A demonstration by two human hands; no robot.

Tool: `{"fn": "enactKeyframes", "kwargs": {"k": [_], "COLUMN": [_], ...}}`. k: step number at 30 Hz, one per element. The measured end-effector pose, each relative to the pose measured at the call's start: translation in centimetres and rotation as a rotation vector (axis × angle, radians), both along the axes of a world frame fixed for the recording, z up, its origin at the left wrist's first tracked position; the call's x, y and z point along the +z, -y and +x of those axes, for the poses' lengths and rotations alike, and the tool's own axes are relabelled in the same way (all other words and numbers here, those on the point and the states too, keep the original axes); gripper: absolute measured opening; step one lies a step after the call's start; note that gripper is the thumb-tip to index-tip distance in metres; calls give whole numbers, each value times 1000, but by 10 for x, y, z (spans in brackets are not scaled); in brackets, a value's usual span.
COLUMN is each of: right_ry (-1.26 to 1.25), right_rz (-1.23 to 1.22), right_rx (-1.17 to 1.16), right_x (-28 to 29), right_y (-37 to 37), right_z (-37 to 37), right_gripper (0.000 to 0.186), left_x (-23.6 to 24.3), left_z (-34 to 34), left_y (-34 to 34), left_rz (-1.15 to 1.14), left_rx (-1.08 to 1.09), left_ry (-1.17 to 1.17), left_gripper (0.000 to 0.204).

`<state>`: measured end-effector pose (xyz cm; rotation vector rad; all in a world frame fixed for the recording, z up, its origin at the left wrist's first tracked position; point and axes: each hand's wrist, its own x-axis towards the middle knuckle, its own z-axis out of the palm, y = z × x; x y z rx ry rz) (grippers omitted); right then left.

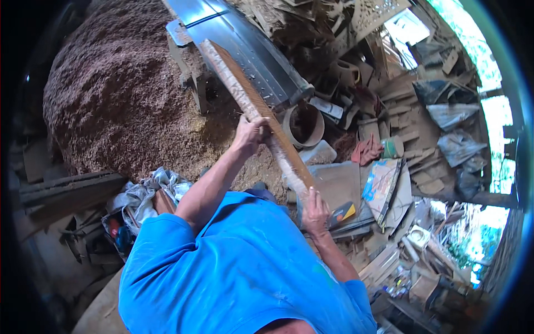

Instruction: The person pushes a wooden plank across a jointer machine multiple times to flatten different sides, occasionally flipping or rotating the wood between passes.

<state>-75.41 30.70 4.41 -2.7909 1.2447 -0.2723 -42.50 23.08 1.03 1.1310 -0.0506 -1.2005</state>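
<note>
A long wooden board (278,133) with a rough, pale bark-like edge slants from the upper left to the near right. Its far end overlaps the smooth metal bed of a machine (245,50). Around the board's middle, on its left edge, my left hand (250,134) is closed. My right hand (316,214) grips the near end, fingers up against the wood. The undersides of both grips are hidden.
A large heap of wood shavings (117,94) rises on the left. A round bucket (303,125) stands beside the machine's near end. Scrap wood (417,139) and plastic bags (453,117) clutter the right side. Cloth or plastic sheeting (150,195) lies at the near left.
</note>
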Motion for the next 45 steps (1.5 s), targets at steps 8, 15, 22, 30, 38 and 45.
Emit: {"fn": "enactKeyframes", "kwargs": {"k": [8, 15, 22, 30, 38, 45], "right_ry": [-18, 1, 55, 51, 148, 68], "right_rz": [-45, 0, 149, 419, 237, 235], "right_rx": [-10, 31, 56, 2, 170, 195], "right_x": [-11, -31, -12, 42, 67, 23], "right_y": [-18, 4, 56, 122, 242, 264], "right_z": [14, -2, 6, 20, 67, 127], "right_gripper": [46, 61, 78, 81, 78, 91], "left_x": [-35, -52, -9, -7, 16, -20], "left_z": [25, 24, 20, -3, 15, 79], "left_y": [-34, -17, 42, 114, 182, 222], "left_rz": [108, 64, 38, -31, 33, 97], "left_rx": [101, 86, 19, -11, -29, 33], "left_ry": [-216, -234, 36, 517, 640, 719], "left_gripper": [22, 19, 22, 100, 136, 132]}}
